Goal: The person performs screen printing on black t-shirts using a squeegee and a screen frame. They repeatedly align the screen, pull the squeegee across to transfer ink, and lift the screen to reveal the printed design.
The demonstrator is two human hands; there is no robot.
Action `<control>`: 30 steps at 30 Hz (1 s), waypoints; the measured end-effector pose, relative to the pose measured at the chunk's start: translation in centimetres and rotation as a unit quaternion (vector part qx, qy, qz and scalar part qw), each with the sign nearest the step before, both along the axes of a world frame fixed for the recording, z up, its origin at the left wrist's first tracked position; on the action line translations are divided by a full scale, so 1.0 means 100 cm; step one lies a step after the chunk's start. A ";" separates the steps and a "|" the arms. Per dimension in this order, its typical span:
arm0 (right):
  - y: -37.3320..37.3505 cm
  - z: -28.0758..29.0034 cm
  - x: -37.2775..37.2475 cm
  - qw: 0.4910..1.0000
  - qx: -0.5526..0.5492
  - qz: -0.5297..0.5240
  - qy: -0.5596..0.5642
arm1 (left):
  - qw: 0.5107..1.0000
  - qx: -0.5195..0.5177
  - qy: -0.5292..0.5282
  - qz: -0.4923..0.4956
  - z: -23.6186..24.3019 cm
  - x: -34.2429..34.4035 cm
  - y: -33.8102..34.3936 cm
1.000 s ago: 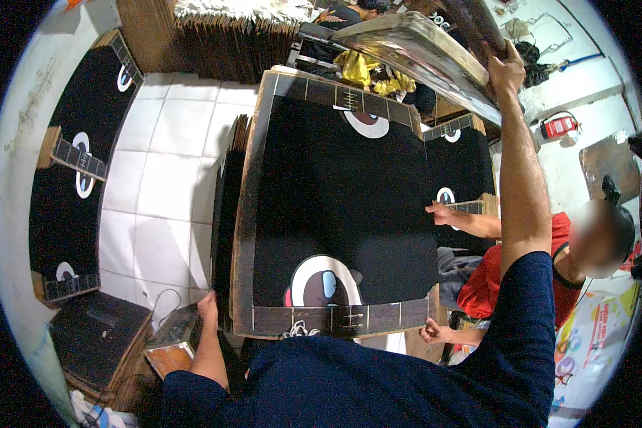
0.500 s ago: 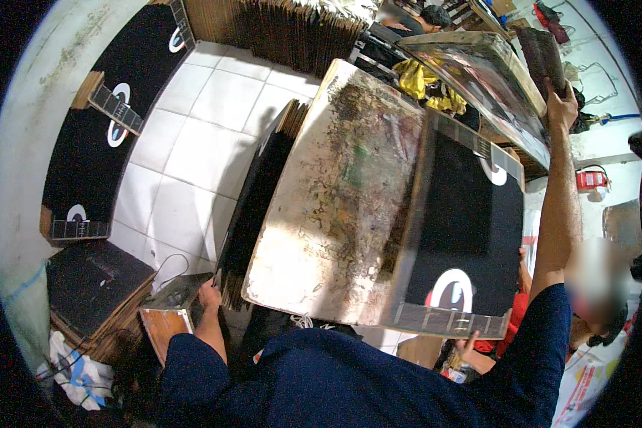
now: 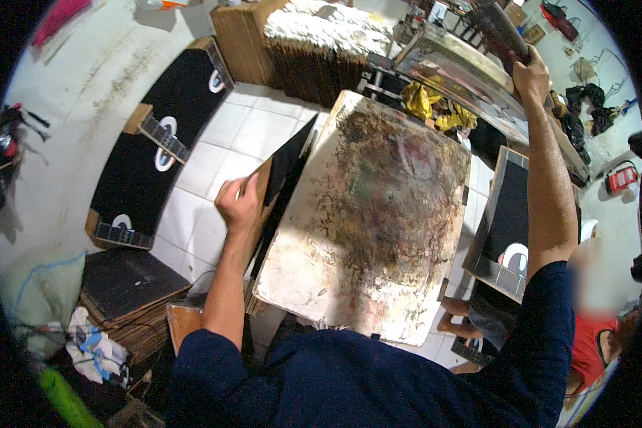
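At the left edge of the stained white printing table (image 3: 378,235), my left hand (image 3: 239,203) is closed on a thin black board (image 3: 287,167) with a brown edge, which is tilted up from a stack of similar boards. My right arm is stretched far forward to the right. There my right hand (image 3: 531,75) grips the end of a long dark block (image 3: 501,32) that looks like a squeegee, held up beside the raised, paint-smeared screen frame (image 3: 471,82). The tabletop is bare and blotched with dark stains.
A printed black board (image 3: 505,225) stands right of the table, near a person in red (image 3: 595,349). More printed black boards (image 3: 139,182) lie at the left with wooden blocks on them. Board stacks (image 3: 310,71), yellow cloth (image 3: 421,100) and a fire extinguisher (image 3: 620,178) are farther off.
The printed board has left the tabletop and is now off to the right. My left hand has moved up and forward, lifting a black board's edge. My right hand still holds the dark block.
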State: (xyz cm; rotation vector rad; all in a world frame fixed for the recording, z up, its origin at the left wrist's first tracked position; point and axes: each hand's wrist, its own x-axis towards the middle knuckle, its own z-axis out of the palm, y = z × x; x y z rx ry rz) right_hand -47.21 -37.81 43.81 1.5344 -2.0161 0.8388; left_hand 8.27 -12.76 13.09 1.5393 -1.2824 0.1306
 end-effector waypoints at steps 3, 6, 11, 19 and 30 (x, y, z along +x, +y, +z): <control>0.010 -0.005 0.010 1.000 -0.006 0.007 0.014 | 0.999 0.015 -0.023 0.018 0.083 -0.021 0.005; 0.018 -0.010 0.018 0.999 -0.018 0.002 0.035 | 0.996 -0.060 -0.058 0.014 0.138 -0.045 0.042; 0.025 -0.012 0.026 0.997 -0.060 0.041 0.026 | 0.959 -0.098 -0.266 -0.021 0.164 -0.125 0.127; 0.030 -0.003 0.031 0.996 -0.071 0.056 0.003 | 0.882 0.046 -0.264 -0.389 0.065 -0.308 0.231; 0.030 -0.003 0.032 1.000 -0.019 0.015 0.005 | 0.952 0.236 -0.078 0.180 -0.080 -0.046 0.210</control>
